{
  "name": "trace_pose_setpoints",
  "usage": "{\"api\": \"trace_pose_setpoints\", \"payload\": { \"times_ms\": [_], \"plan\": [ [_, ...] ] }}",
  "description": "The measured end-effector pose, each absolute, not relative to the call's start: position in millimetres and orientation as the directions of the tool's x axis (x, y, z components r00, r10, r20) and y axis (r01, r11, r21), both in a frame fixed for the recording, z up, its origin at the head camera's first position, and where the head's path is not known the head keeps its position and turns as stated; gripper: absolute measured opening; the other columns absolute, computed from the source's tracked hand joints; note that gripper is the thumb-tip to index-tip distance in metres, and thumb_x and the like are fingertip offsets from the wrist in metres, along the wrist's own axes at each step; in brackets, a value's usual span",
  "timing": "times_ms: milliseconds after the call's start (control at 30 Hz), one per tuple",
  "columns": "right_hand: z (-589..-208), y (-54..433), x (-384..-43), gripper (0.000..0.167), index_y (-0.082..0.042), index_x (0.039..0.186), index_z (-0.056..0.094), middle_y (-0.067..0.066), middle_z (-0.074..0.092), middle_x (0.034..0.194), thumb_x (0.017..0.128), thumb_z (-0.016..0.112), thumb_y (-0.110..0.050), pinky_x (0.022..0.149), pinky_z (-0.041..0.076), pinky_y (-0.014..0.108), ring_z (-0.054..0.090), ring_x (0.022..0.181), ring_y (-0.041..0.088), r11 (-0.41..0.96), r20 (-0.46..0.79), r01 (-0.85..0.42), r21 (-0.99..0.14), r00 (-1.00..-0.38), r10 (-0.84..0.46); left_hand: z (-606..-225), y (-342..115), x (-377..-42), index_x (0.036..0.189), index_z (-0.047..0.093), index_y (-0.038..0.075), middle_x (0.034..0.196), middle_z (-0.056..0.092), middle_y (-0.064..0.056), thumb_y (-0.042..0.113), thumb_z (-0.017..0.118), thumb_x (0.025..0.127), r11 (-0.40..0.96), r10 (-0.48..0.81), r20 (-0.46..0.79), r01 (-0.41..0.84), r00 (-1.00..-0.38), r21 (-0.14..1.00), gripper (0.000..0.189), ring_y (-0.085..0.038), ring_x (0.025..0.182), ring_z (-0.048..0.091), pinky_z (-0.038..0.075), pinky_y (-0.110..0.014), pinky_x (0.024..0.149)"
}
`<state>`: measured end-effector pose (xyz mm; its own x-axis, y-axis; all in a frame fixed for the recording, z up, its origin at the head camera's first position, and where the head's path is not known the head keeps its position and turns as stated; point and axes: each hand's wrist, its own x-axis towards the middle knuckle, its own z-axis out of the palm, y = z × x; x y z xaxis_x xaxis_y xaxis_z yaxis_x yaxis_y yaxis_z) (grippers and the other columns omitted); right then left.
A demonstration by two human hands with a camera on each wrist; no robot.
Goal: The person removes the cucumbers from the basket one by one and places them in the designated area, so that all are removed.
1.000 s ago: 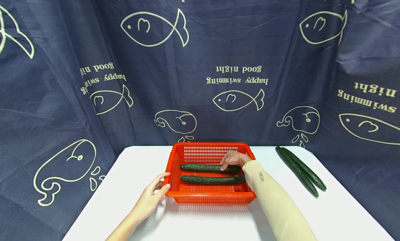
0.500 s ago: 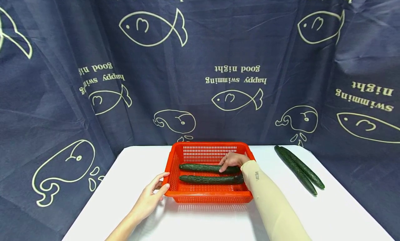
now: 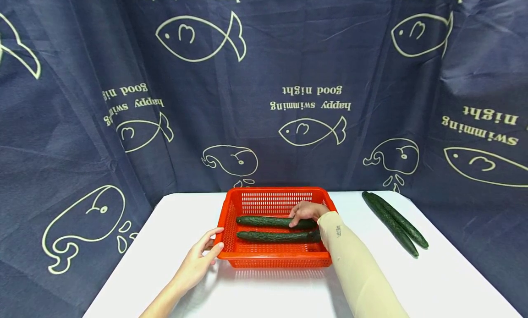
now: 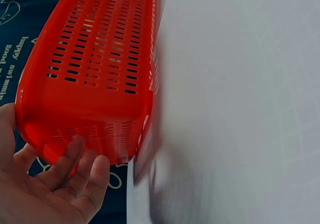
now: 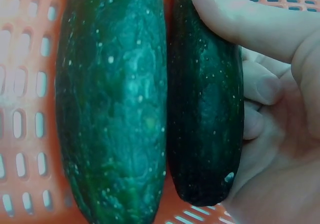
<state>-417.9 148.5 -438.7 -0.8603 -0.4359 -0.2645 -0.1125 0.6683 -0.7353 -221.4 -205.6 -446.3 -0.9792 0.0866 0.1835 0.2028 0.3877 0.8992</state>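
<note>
A red perforated plastic basket point(image 3: 272, 255) stands on the white table with two dark green cucumbers lying crosswise inside. My right hand point(image 3: 305, 211) reaches in over the right end and grips the back cucumber point(image 3: 264, 221), thumb on the near side and fingers beyond it. In the right wrist view that held cucumber point(image 5: 205, 99) lies right beside the front cucumber point(image 5: 112, 94), which the hand does not hold. My left hand point(image 3: 198, 260) holds the basket's left end at the rim. The left wrist view has its curled fingers point(image 4: 95, 184) by the outer wall.
Two more cucumbers point(image 3: 398, 226) lie side by side on the table point(image 3: 449, 281), to the right of the basket. A dark blue curtain point(image 3: 264, 167) with fish and whale drawings hangs behind the table and at both sides.
The right forearm has shifted slightly left, and the whole head view has drifted a little. Both hands keep their places on the cucumber and the basket.
</note>
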Motion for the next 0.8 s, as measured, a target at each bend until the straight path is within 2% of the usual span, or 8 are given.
{"api": "trace_pose_setpoints", "payload": {
  "times_ms": [200,567,700,800],
  "plan": [
    [-439.4,147.5,-418.3,0.015,0.0,0.091,0.073,0.008,0.076,0.091,0.076,0.078,0.003,0.098,0.052,0.039,0.067,0.109,0.024,0.629,-0.259,-0.103,-0.771,-0.851,-0.457,-446.1,-205.7,-221.6,0.143,0.054,0.024,0.106,0.068,-0.013,0.031,0.065,0.099,0.387,0.077,0.168,0.184,-0.983,0.903,0.045,-0.017,0.095,0.061,0.052,-0.028,0.07],
    [-428.8,147.7,-418.3,0.018,-0.002,0.092,0.074,0.007,0.072,0.1,0.076,0.082,-0.003,0.101,0.05,0.041,0.064,0.108,0.022,0.63,-0.247,-0.101,-0.77,-0.863,-0.44,-444.8,-204.5,-220.7,0.143,0.054,0.024,0.109,0.069,-0.014,0.025,0.063,0.101,0.38,0.069,0.169,0.183,-0.983,0.907,0.044,-0.02,0.099,0.061,0.055,-0.032,0.072],
    [-423.3,148.1,-416.8,0.011,-0.005,0.08,0.072,0.003,0.072,0.095,0.074,0.081,-0.004,0.098,0.05,0.04,0.063,0.101,0.018,0.616,-0.216,-0.122,-0.778,-0.869,-0.445,-443.8,-203.2,-220.2,0.143,0.054,0.022,0.108,0.068,-0.015,0.025,0.063,0.1,0.384,0.077,0.178,0.194,-0.981,0.903,0.044,-0.02,0.099,0.061,0.055,-0.031,0.07],
    [-417.9,148.4,-415.9,0.018,-0.011,0.068,0.066,-0.002,0.068,0.087,0.073,0.082,-0.006,0.09,0.049,0.033,0.059,0.091,0.013,0.614,-0.193,-0.153,-0.775,-0.867,-0.46,-443.6,-202.2,-220.0,0.143,0.054,0.021,0.109,0.068,-0.015,0.025,0.063,0.101,0.377,0.079,0.181,0.198,-0.98,0.905,0.043,-0.02,0.099,0.061,0.054,-0.029,0.069]
  ]
}}
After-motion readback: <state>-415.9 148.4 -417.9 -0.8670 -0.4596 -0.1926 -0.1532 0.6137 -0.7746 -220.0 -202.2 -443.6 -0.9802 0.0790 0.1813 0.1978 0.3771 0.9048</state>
